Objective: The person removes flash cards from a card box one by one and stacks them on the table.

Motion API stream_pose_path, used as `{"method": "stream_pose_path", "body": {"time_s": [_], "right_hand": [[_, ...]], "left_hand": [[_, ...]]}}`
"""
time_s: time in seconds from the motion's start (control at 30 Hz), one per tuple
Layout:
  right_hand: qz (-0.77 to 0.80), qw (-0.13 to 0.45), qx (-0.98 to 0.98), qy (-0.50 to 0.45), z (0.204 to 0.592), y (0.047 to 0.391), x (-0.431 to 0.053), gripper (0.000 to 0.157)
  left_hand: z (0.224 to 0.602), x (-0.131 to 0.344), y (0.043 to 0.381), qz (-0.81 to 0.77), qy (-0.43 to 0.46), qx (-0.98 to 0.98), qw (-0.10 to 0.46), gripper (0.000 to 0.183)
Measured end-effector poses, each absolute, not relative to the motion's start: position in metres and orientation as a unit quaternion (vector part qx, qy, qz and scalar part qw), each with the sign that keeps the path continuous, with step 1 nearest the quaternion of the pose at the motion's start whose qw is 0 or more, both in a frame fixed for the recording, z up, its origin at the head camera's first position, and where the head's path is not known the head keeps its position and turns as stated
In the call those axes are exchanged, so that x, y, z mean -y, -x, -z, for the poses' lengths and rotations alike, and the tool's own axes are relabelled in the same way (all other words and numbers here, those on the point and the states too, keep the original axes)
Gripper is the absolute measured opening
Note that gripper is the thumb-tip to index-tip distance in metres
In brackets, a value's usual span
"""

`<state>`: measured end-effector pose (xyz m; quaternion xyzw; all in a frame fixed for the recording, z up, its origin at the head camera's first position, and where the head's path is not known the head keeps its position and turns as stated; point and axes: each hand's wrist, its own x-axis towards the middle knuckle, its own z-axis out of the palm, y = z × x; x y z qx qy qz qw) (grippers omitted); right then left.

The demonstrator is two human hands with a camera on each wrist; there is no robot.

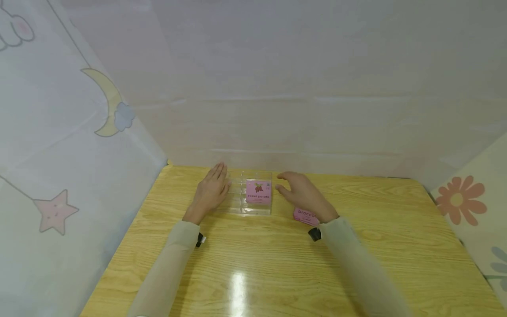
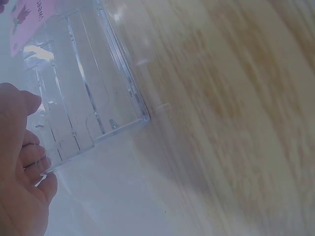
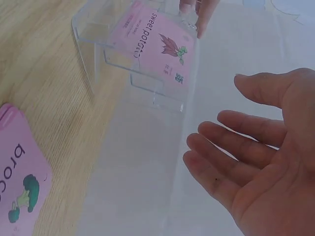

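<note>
A clear plastic card rack (image 1: 256, 210) with stepped tiers stands near the back of the table. My left hand (image 1: 212, 190) grips its left side; in the left wrist view the thumb lies over the tiers and the fingers (image 2: 34, 164) bend at the edge. One pink sweet potato card (image 1: 259, 192) leans in the right half of the rack. Off the rack's right side, my right hand (image 1: 302, 190) is held with fingers spread and nothing in the palm, as the right wrist view shows. Below it lies a stack of pink cards (image 3: 24, 177), broccoli on top, partly hidden by the hand in the head view.
The wood-grain table (image 1: 261, 255) runs up to a pale cloth backdrop (image 1: 277, 110) just behind the rack. Printed side panels with a moon (image 1: 104, 99) and a flower (image 1: 461, 200) flank it left and right.
</note>
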<state>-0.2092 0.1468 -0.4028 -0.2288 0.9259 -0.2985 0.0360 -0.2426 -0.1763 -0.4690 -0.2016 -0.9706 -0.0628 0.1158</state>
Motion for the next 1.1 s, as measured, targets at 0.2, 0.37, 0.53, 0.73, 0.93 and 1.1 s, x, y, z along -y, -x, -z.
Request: {"method": "stream_pose_path", "body": {"time_s": [0.2, 0.37, 0.53, 0.73, 0.93, 1.1], "right_hand": [[0.283, 0.031, -0.929, 0.236, 0.405, 0.209, -0.135, 0.053], [0.269, 0.023, -0.93, 0.249, 0.409, 0.211, -0.125, 0.057], [0.255, 0.013, -0.932, 0.257, 0.415, 0.213, -0.116, 0.06], [0.242, -0.007, -0.929, 0.28, 0.425, 0.22, -0.106, 0.056], [0.184, -0.022, -0.938, 0.293, 0.432, 0.226, -0.098, 0.059], [0.156, -0.027, -0.939, 0.304, 0.434, 0.23, -0.092, 0.053]], "left_hand": [[0.469, 0.176, 0.243, 0.063, 0.202, 0.97, 0.117, 0.063], [0.469, 0.176, 0.243, 0.061, 0.204, 0.97, 0.12, 0.063], [0.469, 0.177, 0.243, 0.061, 0.205, 0.969, 0.121, 0.064], [0.469, 0.177, 0.243, 0.062, 0.204, 0.97, 0.116, 0.065], [0.467, 0.176, 0.242, 0.063, 0.205, 0.97, 0.117, 0.064], [0.468, 0.175, 0.241, 0.068, 0.204, 0.971, 0.108, 0.063]]}}
